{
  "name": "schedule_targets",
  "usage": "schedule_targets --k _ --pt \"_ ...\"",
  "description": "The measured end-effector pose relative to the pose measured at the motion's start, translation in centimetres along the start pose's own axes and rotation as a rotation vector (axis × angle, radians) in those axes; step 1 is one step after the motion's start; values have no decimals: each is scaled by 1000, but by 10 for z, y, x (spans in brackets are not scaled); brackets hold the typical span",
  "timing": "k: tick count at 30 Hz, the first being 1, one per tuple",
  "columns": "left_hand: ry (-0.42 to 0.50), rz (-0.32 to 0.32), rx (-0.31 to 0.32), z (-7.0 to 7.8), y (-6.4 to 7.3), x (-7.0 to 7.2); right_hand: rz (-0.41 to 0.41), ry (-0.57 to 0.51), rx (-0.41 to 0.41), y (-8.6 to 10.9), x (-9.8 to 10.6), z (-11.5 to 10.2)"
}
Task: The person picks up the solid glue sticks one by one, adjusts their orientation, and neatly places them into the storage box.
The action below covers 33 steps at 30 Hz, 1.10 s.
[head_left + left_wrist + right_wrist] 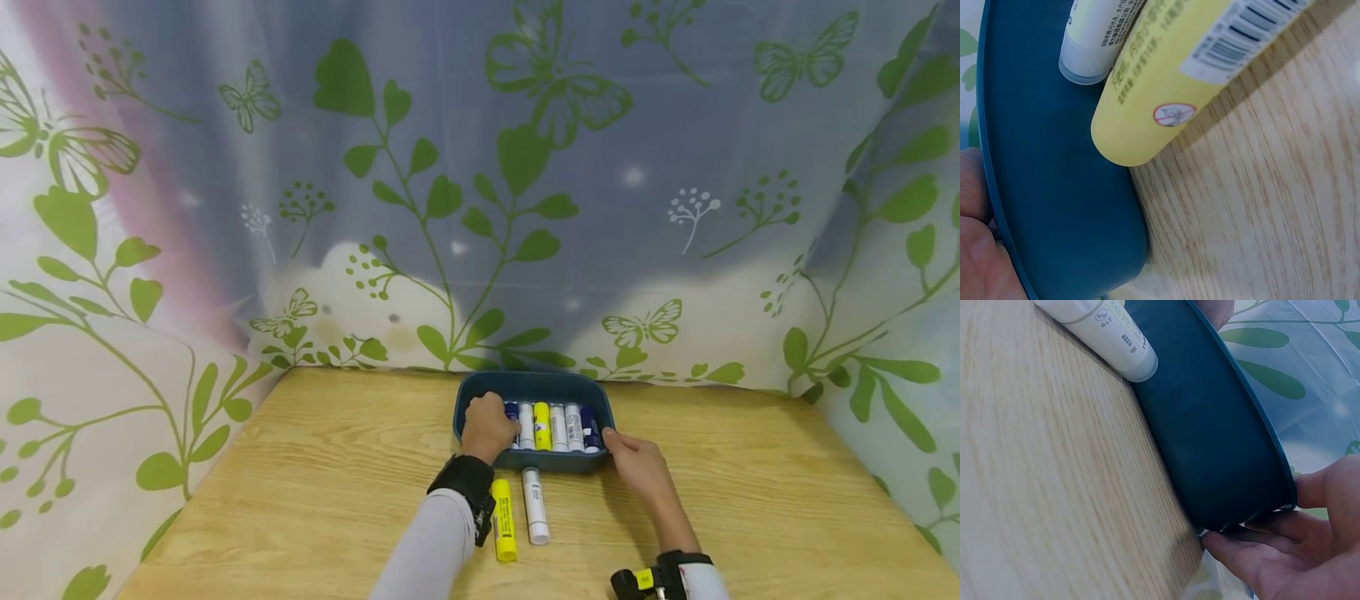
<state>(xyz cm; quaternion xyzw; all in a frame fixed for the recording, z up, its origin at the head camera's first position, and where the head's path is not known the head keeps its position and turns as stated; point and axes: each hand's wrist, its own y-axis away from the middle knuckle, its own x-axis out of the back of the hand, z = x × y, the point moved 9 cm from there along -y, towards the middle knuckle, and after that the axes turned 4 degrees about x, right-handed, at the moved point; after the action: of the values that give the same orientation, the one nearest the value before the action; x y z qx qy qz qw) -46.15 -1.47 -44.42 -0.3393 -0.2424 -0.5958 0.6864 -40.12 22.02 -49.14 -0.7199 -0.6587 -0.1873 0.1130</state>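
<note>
A dark blue plastic box stands on the table, holding a row of white, yellow and dark blue glue sticks. My left hand reaches over its left part with curled fingers, beside a dark blue glue stick. Whatever may be between those fingers is hidden; in the left wrist view only part of the hand shows behind the rim. At the right front corner, my right hand grips the box, thumb near the rim and fingers low against the end. A yellow glue stick and a white glue stick lie in front.
Light wood-grain tabletop extends around the box. A curtain with green leaves and butterflies hangs just behind the box and along both sides. Dark straps with cameras sit on both wrists.
</note>
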Motion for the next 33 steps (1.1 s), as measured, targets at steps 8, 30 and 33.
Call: schedule_targets --k 8,30,33 --pt "-2 -3 -27 5 -2 -1 12 5 -7 0 2 0" --pt "-207 -208 -159 32 0 12 43 0 -5 -1 2 -2" --pt "-213 -215 -171 33 2 15 39 2 -7 -1 0 -1"
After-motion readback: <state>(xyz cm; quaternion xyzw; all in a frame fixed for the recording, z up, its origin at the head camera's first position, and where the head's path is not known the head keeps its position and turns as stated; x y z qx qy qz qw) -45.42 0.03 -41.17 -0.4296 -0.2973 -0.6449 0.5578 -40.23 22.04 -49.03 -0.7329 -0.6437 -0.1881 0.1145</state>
